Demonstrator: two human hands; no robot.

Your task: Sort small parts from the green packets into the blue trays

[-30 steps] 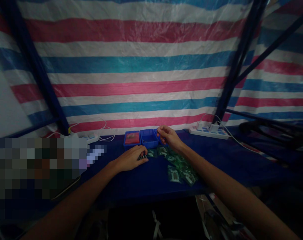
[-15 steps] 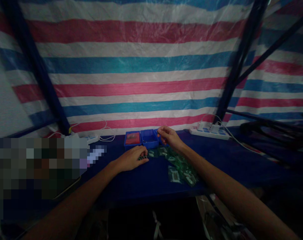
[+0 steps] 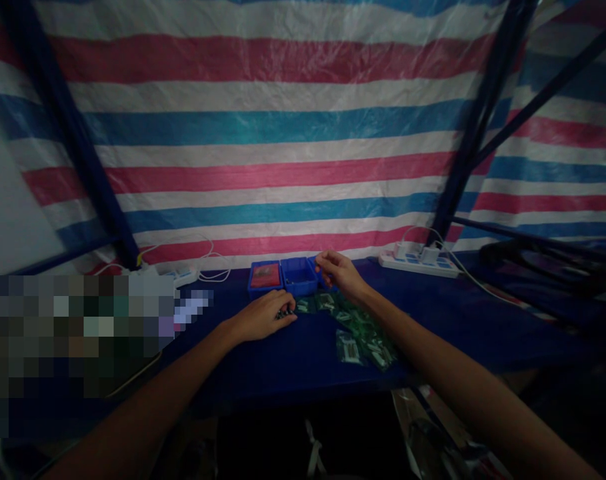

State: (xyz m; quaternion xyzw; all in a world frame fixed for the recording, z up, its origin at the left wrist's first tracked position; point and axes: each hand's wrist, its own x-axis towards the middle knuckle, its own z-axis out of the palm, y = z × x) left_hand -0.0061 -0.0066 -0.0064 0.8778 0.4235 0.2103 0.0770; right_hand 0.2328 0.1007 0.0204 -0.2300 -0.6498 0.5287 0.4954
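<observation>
Below the near edge of the surface hangs a knotted white cord [image 3: 313, 450] against something dark. The surface itself is a dark blue table [image 3: 273, 370]. Closest to its near edge, right of the middle, lies a clear bag [image 3: 350, 348] with a few slim pale pieces inside. More small bags [image 3: 365, 330], greenish and overlapping, spread from there toward the far edge, partly beneath the right forearm.

The left hand [image 3: 263, 317] rests on the table left of these bags, its fingers curled round a cluster of small dark parts [image 3: 285, 313], which show between thumb and fingertips. Further off, the right hand [image 3: 339, 275] is raised with thumb and fingers drawn together; in this dim light I cannot tell whether it pinches anything.

Along the far edge three blue bins stand side by side: the left bin [image 3: 251, 277] holds a red piece [image 3: 265, 275], the middle bin [image 3: 299, 273] is open, and the right bin [image 3: 313, 262] is mostly hidden behind the right hand. A white power strip [image 3: 419, 264] with plugs lies toward the far right corner, and another strip [image 3: 185, 275] toward the far left. Beyond hangs a striped sheet [image 3: 283, 127] between blue posts [image 3: 475, 133].
</observation>
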